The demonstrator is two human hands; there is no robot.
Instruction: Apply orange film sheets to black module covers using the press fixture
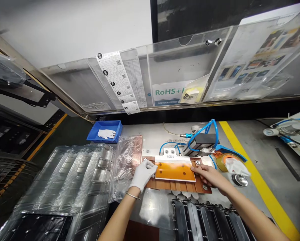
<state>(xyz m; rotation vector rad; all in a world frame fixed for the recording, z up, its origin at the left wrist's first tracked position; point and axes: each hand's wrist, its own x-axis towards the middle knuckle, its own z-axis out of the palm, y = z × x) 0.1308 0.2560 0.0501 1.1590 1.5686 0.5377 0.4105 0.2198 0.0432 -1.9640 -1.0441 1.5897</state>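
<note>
Nearest, just below the brown slotted fixture plate (187, 186): black moulded trays (205, 217) are lying in a row on the grey metal worktop (152, 207).

On the fixture plate: a thin amber-orange rectangular sheet with a pale border and small holes (174, 171) is lying flat. It is looking light, flexible and easily creased, probably smooth and slippery; the short edges seem the safest places to hold it, keeping clear of the glossy face.

Left hand (142, 174), in a white glove, is pressing the sheet's left edge, its grip closed down on that edge. Right hand (210, 176), bare, is pinching the right edge between thumb and fingers.

Left of the fixture plate: clear plastic blister trays (72, 180) are stacked.

Beyond the fixture plate: blue air hoses (202, 132) are looping over a pneumatic block, and a blue plastic bin (105, 131) is holding a white glove.
</note>
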